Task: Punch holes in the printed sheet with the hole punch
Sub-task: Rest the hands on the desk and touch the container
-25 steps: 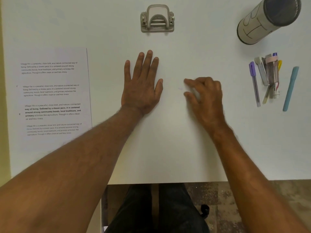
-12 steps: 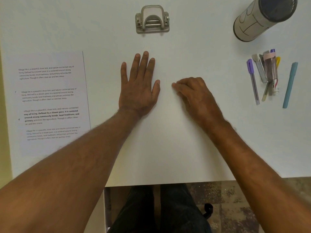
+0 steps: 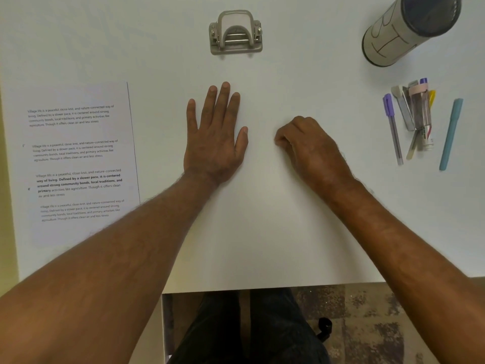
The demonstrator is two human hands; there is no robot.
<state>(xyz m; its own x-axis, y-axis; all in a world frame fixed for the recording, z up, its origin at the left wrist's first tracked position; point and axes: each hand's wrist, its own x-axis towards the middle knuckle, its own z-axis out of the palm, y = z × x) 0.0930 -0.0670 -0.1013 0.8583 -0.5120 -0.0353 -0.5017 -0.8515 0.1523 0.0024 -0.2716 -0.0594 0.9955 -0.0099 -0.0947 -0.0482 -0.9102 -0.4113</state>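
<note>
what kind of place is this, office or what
Probably a desk or office workstation: a white table holds a hole punch, a printed sheet and a cluster of pens.

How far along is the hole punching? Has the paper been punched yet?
Nothing looks done yet. The sheet lies flat at the table's left, apart from the punch at the far edge. Nothing is in hand: the left hand rests flat, the right hand curled, both empty. Fetching sheet and punch, then punching, all remain.
</note>
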